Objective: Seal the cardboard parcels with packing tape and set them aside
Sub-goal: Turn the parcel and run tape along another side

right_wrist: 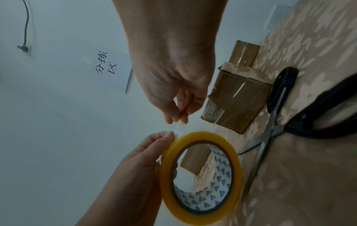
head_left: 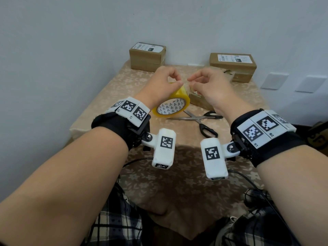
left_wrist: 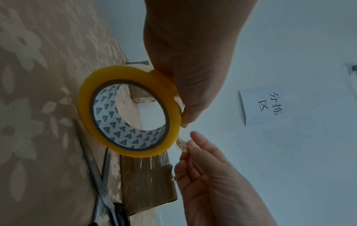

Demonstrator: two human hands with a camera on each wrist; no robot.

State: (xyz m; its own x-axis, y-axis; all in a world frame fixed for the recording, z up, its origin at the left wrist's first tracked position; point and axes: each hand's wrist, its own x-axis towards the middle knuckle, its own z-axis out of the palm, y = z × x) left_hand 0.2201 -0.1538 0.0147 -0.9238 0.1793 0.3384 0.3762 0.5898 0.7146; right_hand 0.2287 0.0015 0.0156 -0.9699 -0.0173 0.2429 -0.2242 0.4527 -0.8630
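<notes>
Tape roll [head_left: 171, 103] sits clamped in left hand [head_left: 160, 82]; right hand [head_left: 206, 86] pinches its free end [left_wrist: 181, 144] above the bench [head_left: 177, 139]. Sticky film could fold onto itself.

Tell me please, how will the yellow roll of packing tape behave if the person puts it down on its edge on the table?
The yellow roll of packing tape is round, so on its edge it would probably roll. Its hollow patterned core suggests that it is light. The loose clear end pinched by the right hand looks thin and floppy, and may stick to itself.
</notes>
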